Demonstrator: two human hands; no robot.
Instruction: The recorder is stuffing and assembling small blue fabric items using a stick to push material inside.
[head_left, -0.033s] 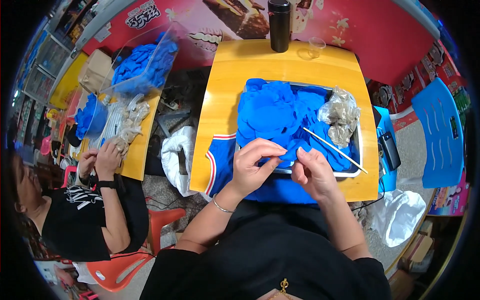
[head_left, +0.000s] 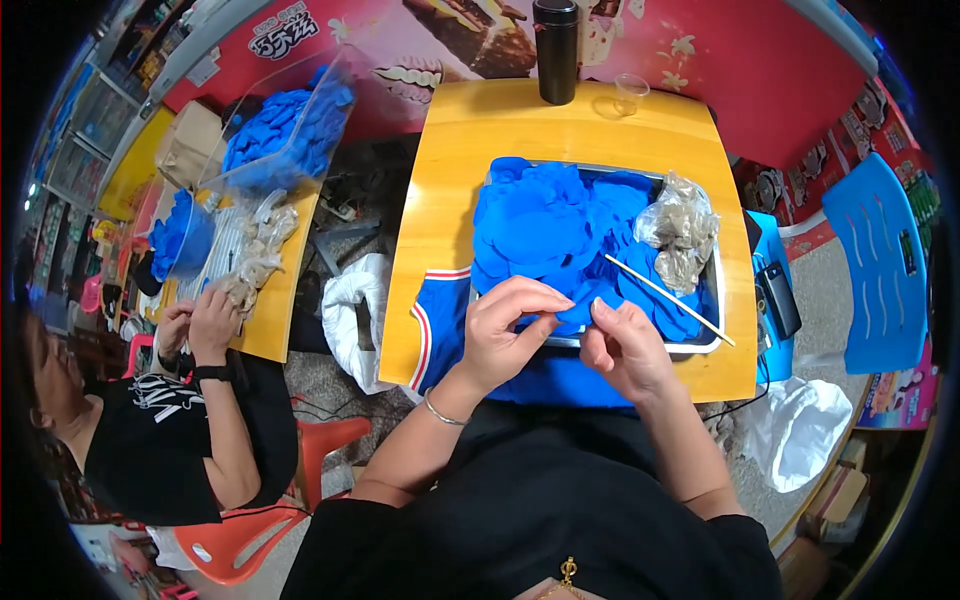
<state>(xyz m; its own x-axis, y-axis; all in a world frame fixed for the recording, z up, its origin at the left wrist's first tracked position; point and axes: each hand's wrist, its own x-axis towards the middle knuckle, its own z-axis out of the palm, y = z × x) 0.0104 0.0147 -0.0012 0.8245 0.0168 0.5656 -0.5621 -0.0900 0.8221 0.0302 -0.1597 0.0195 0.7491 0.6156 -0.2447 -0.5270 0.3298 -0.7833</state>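
My left hand (head_left: 508,330) and my right hand (head_left: 632,348) meet at the tray's near side, both closed in a pinch. Between their fingertips is a thin, soft blue piece (head_left: 578,318), partly hidden by the fingers. Just beyond, a pile of flat, rounded blue pieces (head_left: 535,225) fills much of the metal tray (head_left: 695,349). A thin pale stick (head_left: 668,298) lies slanting over the pile and the tray's near rim. Crumpled clear bags with grey-brown contents (head_left: 682,235) rest at the tray's right side.
A black bottle (head_left: 557,55) and a clear cup (head_left: 630,92) stand at the yellow table's (head_left: 470,120) far edge. Blue cloth with striped trim (head_left: 440,325) hangs over its near left. Leftward, a person (head_left: 150,440) works beside a clear bin (head_left: 285,130). A blue chair (head_left: 875,265) stands right.
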